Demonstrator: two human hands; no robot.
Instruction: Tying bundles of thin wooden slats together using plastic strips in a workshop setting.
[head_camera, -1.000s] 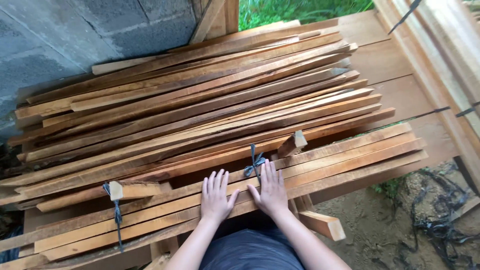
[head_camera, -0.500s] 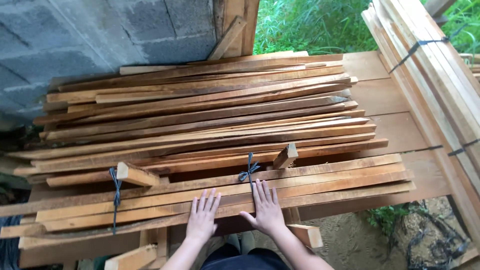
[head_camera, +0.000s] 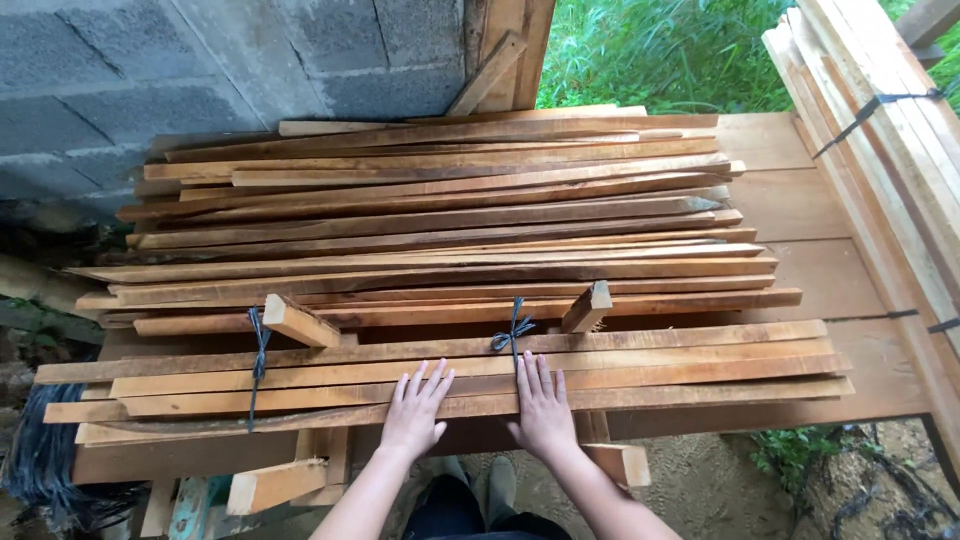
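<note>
A tied bundle of wooden slats (head_camera: 640, 365) lies along the near edge of a plank table (head_camera: 800, 260). Both of the person's hands rest flat on it, palms down and fingers spread, gripping nothing: the left hand (head_camera: 413, 412) beside the right hand (head_camera: 543, 405), close but apart. A dark cord knot (head_camera: 512, 334) sits just beyond the right fingertips; a second dark tie (head_camera: 256, 362) wraps the bundle farther left. Behind lies a loose stack of longer slats (head_camera: 440, 220), with two short blocks (head_camera: 297, 320) propped against it. A grey block wall (head_camera: 200, 60) stands beyond, grass (head_camera: 650, 50) to its right.
</note>
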